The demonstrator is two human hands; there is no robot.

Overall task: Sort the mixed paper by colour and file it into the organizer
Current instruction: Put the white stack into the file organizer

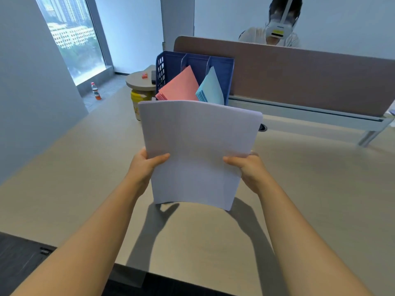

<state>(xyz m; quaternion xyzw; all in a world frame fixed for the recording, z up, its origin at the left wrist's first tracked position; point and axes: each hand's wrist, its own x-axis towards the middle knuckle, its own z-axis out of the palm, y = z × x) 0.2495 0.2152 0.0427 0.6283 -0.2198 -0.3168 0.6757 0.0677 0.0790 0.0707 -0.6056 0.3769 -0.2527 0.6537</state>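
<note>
Fingers of my left hand [142,165] and right hand [249,167] are curled round the side edges of a white paper stack [197,150], thumbs lying across its face. I hold the stack above the table [64,178], its long axis running away from me toward the blue organizer [171,63]. Pink paper [180,86] leans in the organizer's middle compartment, light blue paper [210,88] in the right one.

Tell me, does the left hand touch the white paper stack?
Touching. In the head view the left hand grips the white paper stack, thumb pressed on its front.
</note>
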